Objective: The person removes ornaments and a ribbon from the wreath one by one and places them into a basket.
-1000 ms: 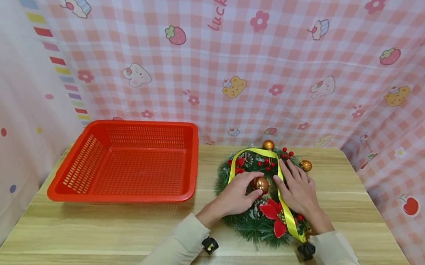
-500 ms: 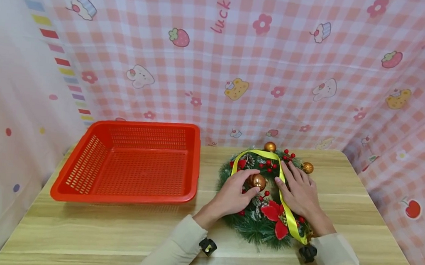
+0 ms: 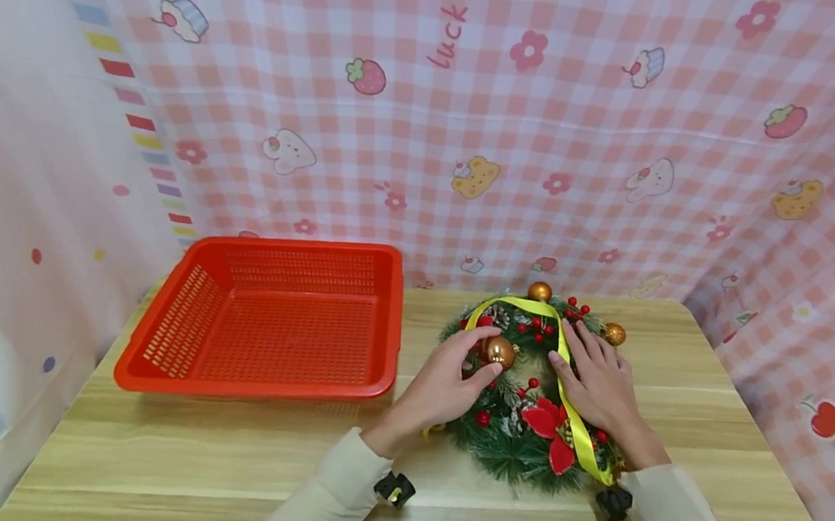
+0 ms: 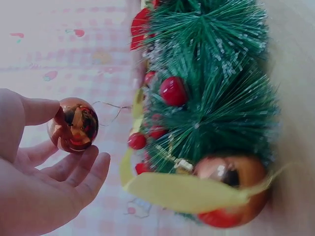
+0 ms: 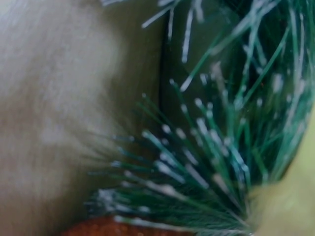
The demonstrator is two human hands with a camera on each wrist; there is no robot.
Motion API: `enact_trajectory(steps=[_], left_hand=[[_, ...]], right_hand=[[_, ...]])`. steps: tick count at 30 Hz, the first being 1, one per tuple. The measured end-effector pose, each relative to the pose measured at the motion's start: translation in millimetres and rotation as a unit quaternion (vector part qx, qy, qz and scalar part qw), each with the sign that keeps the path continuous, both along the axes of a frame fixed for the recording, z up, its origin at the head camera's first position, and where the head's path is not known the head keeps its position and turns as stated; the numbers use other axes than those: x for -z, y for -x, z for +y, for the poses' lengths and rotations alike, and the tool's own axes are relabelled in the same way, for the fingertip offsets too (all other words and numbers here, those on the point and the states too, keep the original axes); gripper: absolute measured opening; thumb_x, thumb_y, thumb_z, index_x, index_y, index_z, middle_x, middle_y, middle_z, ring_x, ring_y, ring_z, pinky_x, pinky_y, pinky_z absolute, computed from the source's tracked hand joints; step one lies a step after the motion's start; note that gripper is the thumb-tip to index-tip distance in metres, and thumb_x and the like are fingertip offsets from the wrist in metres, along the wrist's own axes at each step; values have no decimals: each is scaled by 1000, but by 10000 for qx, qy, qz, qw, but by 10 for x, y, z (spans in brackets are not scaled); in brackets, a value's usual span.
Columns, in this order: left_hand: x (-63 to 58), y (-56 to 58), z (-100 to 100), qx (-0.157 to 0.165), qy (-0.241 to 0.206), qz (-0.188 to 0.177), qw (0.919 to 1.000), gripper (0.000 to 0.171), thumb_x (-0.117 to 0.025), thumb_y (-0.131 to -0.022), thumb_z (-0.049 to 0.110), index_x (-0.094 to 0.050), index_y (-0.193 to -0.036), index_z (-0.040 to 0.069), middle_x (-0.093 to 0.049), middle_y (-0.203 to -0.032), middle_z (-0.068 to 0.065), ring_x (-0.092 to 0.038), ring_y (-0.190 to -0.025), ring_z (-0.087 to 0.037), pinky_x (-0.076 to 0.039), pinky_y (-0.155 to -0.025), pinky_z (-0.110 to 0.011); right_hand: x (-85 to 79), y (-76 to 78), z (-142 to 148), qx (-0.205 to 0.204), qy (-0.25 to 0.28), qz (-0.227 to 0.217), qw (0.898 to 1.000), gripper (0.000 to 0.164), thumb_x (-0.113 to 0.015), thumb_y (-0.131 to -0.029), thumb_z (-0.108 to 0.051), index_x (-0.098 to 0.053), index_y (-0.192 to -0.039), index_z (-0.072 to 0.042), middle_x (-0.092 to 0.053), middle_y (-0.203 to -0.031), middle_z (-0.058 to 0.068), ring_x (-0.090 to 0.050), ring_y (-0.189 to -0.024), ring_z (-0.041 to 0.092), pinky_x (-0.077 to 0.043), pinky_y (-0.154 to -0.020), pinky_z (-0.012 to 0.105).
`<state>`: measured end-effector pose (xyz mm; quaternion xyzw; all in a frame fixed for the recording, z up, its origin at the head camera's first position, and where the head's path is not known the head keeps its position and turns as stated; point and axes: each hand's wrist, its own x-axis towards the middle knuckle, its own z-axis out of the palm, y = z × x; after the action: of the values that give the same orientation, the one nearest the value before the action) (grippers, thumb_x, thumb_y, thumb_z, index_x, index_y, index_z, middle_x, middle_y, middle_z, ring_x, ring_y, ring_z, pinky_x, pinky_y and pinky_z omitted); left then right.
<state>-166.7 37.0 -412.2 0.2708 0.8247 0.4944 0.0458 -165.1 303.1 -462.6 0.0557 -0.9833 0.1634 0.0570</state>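
Observation:
A green Christmas wreath (image 3: pixel 508 460) lies on the table, with red flowers (image 3: pixel 549 434), berries and a yellow ribbon (image 3: pixel 580 437) looped over it. My left hand (image 3: pixel 440 385) pinches a shiny copper-coloured bauble (image 3: pixel 501 354) between thumb and fingers above the wreath's left side. In the left wrist view a thin gold loop trails from that bauble (image 4: pixel 74 125) toward the greenery. My right hand (image 3: pixel 599 385) rests on the wreath's right side, fingers extended beside the ribbon. In the right wrist view only frosted needles (image 5: pixel 192 162), ribbon and table show; the hand is out of sight.
A red perforated plastic basket (image 3: pixel 253 387) stands on the wooden table (image 3: pixel 211 449) to the left. More gold baubles, one at the top (image 3: pixel 540 291) and one at the upper right (image 3: pixel 614 334), sit on the wreath's edge. A checked curtain (image 3: pixel 398 128) hangs behind.
My left hand has drawn the bauble leftward, from the wreath's middle toward its left side. The right hand stays in place on the wreath; the head view has shifted slightly.

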Motion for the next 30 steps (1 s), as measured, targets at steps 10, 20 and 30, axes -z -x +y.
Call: enact_trajectory(steps=[10, 20, 30], left_hand=[[-148, -28, -291, -173, -388, 12, 9991, 46, -61, -99, 23, -50, -143, 18, -56, -137, -3, -57, -111, -18, -51, -93, -42], [-235, -26, -623, -591, -699, 172, 9957, 44, -64, -96, 15, -53, -139, 14, -61, -123, -5, -59, -103, -19, -51, -90, -38], [-257, 0, -976, -1132, -744, 474, 9896, 43, -66, -95, 12, -56, -137, 18, -63, -115, -2, -60, -100, -15, -53, -86, -37]], right_hand=[[-23, -1, -13, -68, -12, 66, 10000, 66, -31, -106, -48, -16, -160, -13, -19, -162, 22, -21, -142, 49, -20, -103, 73], [-15, -27, -15, -72, 13, 140, 9999, 65, -32, -106, -47, -16, -160, -13, -21, -161, 23, -22, -140, 50, -20, -101, 73], [-6, -14, -18, -140, 37, 108, 9998, 66, -30, -106, -48, -13, -160, -15, -20, -161, 24, -22, -140, 52, -20, -99, 74]])
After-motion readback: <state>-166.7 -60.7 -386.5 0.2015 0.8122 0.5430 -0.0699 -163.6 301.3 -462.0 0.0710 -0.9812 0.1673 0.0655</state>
